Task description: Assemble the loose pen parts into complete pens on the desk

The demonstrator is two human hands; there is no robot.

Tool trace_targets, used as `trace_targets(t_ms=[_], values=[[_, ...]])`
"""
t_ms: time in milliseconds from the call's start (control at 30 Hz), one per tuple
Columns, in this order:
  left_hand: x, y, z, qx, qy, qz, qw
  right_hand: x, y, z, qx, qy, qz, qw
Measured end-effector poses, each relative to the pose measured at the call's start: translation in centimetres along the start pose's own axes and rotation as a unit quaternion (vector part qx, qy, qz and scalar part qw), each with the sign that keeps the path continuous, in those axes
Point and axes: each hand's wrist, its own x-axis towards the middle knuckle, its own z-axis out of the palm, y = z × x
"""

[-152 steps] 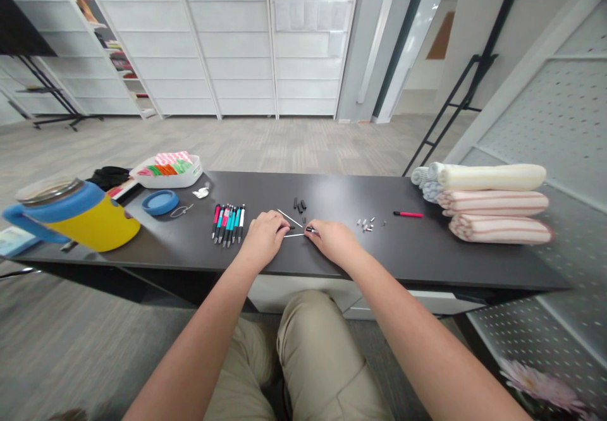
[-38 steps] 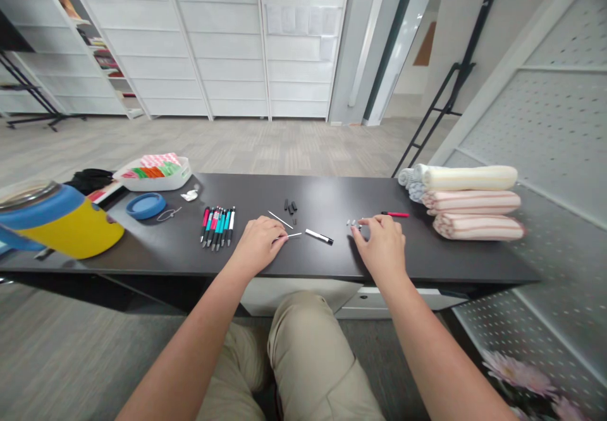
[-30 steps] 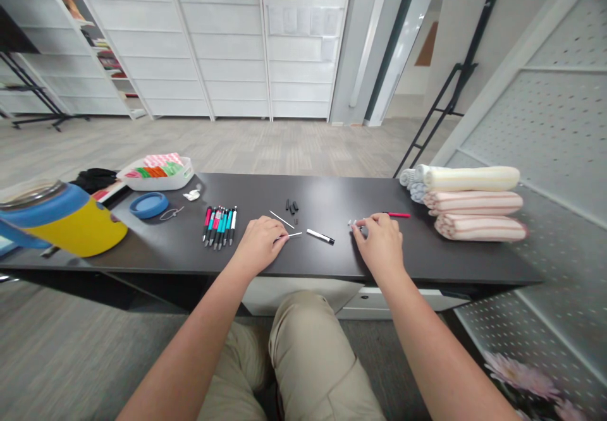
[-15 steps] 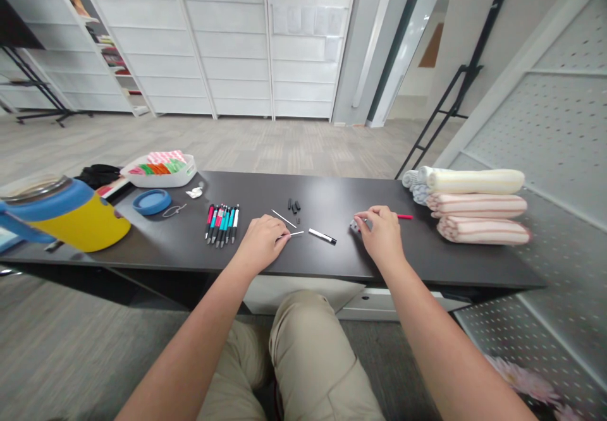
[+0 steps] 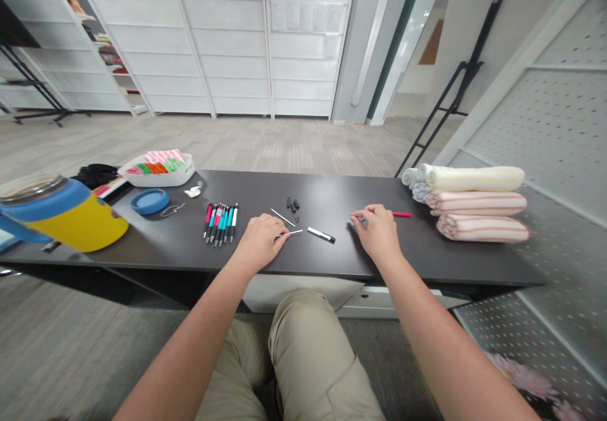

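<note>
My left hand (image 5: 260,239) rests low over the dark desk, thumb and fingers pinching a thin white pen refill (image 5: 296,232) that points right. Another refill (image 5: 282,217) lies just beyond it. Between my hands is a white pen barrel (image 5: 321,235) with a black end. Several small black pen grips (image 5: 293,205) lie behind the refills. My right hand (image 5: 379,228) is closed at the fingertips over small greyish pieces (image 5: 353,222) on the desk, mostly hidden by the fingers. A red pen barrel (image 5: 402,215) sticks out beyond that hand.
Several assembled pens (image 5: 221,224) lie in a row left of my left hand. Farther left are a blue lid (image 5: 150,201), a white basket (image 5: 159,179) and a yellow-and-blue jug (image 5: 71,215). Rolled towels (image 5: 478,203) are stacked at the right end of the desk (image 5: 427,263).
My right fingertips have shifted slightly and cover more of the small greyish pieces. My left hand keeps its pinch on the refill. The view has moved a little.
</note>
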Motion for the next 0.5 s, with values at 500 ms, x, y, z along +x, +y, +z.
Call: trace_targets(t_ms=[500], values=[[0.0, 0.0, -0.1, -0.007, 0.002, 0.004, 1.000, -0.4, -1.4, -0.4, -0.047, 0.006, -0.058, 0.997]])
